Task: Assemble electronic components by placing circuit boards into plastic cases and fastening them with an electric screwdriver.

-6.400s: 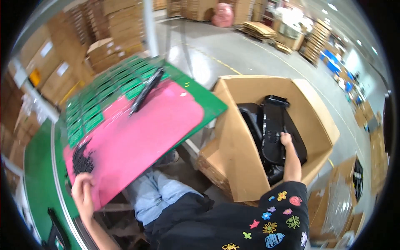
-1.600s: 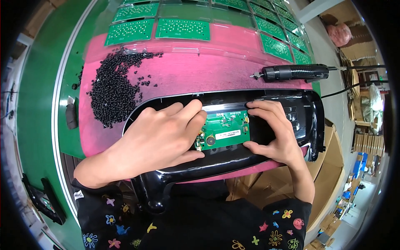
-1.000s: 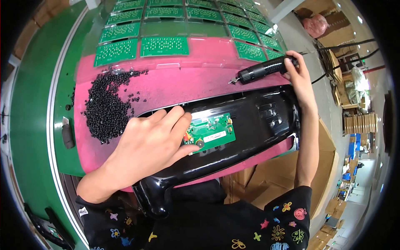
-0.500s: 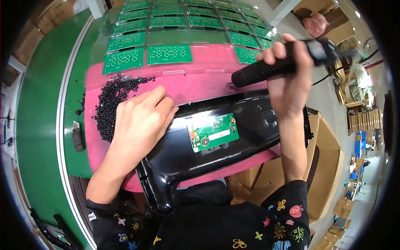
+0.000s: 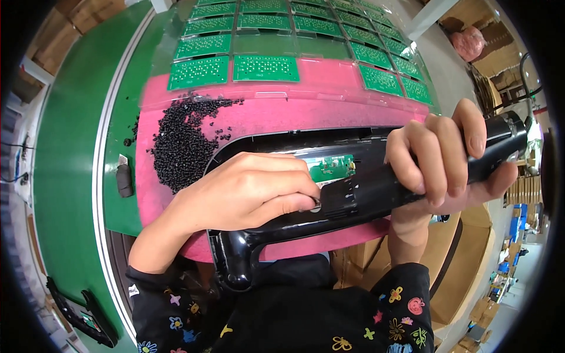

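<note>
My right hand [image 5: 441, 156] is wrapped round a black corded electric screwdriver [image 5: 379, 191], which lies aslant with its tip end pointing left. My left hand [image 5: 250, 191] is closed in a pinch right at that tip end. What sits between the fingertips is too small to make out. Below both hands lies a glossy black plastic housing [image 5: 235, 250] with a handle-like arm at its lower left. A green circuit board [image 5: 332, 167] rests in the housing, partly hidden by my left hand and the screwdriver.
A heap of small black screws [image 5: 182, 141] lies on the pink mat [image 5: 259, 112] to the left. Clear trays of green circuit boards [image 5: 266, 69] stand at the back. A dark wrapped object [image 5: 125, 180] is at the left. An open cardboard box [image 5: 471, 259] stands at the right.
My left hand has moved right from the housing's left edge to over the circuit board. My right hand has brought the screwdriver down over the housing, its tip end now by my left fingertips.
</note>
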Demonstrator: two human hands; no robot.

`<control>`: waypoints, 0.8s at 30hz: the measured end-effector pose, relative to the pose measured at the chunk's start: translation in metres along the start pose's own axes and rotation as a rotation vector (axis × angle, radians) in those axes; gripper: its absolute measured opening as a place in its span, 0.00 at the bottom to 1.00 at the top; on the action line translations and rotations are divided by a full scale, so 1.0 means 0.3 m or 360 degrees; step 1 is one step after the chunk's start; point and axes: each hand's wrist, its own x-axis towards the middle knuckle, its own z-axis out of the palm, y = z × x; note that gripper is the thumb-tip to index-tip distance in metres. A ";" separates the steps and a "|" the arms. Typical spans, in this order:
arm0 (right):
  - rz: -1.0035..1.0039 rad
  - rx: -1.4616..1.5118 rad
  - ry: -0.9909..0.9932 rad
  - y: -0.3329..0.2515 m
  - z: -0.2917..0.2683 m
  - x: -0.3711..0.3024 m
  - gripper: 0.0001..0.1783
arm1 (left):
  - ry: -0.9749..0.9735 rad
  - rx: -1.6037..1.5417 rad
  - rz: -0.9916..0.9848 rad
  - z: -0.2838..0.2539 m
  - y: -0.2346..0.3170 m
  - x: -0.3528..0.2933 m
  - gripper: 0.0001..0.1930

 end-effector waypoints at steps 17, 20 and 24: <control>-0.0424 -0.0495 0.0036 -0.025 0.028 -0.079 0.21 | 0.0228 0.0423 -0.0296 0.033 0.002 0.000 0.06; -0.0446 -0.0510 -0.0005 -0.011 0.029 -0.081 0.21 | 0.0253 0.0388 -0.0225 0.040 0.000 0.008 0.07; -0.0361 -0.0560 -0.0129 -0.004 0.010 -0.078 0.22 | 0.0218 0.0489 -0.0159 0.035 0.004 0.000 0.07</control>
